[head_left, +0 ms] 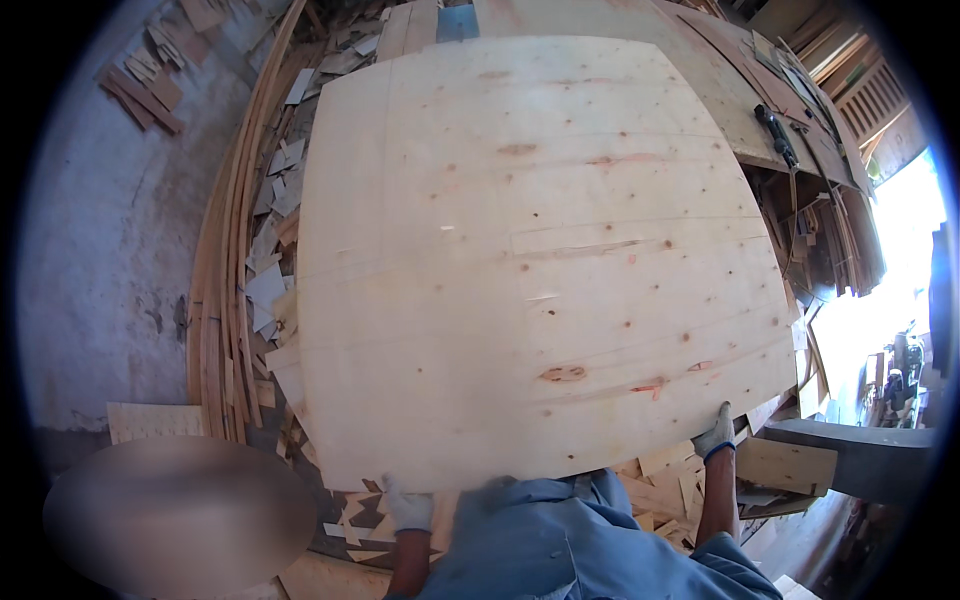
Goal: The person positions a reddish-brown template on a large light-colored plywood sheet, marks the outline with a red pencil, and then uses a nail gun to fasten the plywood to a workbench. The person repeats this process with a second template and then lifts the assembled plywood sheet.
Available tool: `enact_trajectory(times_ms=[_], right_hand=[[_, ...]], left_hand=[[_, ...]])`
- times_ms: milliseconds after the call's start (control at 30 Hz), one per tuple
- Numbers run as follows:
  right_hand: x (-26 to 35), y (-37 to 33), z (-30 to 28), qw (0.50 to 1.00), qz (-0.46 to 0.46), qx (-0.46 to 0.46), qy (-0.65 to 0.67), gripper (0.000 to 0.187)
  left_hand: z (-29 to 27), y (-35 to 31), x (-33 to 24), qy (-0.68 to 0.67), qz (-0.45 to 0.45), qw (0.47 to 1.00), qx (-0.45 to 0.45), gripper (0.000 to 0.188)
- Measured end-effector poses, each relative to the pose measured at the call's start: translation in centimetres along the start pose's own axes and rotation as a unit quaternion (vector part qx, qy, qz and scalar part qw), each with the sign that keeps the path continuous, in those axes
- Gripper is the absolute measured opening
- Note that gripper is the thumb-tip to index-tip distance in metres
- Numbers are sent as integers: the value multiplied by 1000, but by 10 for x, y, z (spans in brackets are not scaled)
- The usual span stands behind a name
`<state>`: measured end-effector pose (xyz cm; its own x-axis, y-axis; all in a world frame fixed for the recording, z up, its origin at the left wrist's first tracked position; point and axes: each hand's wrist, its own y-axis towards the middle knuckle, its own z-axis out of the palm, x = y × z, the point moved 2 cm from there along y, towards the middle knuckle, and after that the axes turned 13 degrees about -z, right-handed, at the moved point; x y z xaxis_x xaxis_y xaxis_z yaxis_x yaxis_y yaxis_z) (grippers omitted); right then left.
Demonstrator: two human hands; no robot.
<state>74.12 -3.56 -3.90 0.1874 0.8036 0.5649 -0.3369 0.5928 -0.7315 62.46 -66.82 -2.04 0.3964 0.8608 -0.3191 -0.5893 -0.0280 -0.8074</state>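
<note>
A broad, pale plywood sheet (450,300) with knots and reddish-brown patches fills the middle of the view. My left hand (408,508), in a white glove, grips its near edge toward the left. Close to the sheet's near right corner, my right hand (716,436) holds the same edge, wearing a white glove with a blue cuff. Each thumb shows at the edge, while the other fingers are mostly hidden under the board. The near edge lies close against my blue-grey work clothes (530,540).
Long wooden strips (215,300) lean along the left wall, with scrap pieces (268,285) beside them. Beyond the sheet stands a wooden worktop (600,25) with a dark tool (776,135) at its right. Offcuts (665,490) litter the floor. A blurred oval hides the lower left.
</note>
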Motion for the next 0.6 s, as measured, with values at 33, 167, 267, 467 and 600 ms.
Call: enact_trajectory(times_ms=[33,167,267,467,600], right_hand=[[2,-2,0,1000,-8,-2,-5,63],[-4,-26,16,1000,-10,-20,-7,61],[-10,-37,13,1000,-12,-14,-3,60],[-16,-39,11,1000,-11,1,-1,60],[-17,-34,12,1000,-9,8,-4,60]], left_hand=[[5,-5,-1,7,3,1000,-1,55],[-8,0,-22,34,8,999,-10,54],[-19,8,-38,16,-6,1000,-4,52],[-17,11,-45,52,47,997,-34,49],[-9,10,-42,35,31,999,-11,48]])
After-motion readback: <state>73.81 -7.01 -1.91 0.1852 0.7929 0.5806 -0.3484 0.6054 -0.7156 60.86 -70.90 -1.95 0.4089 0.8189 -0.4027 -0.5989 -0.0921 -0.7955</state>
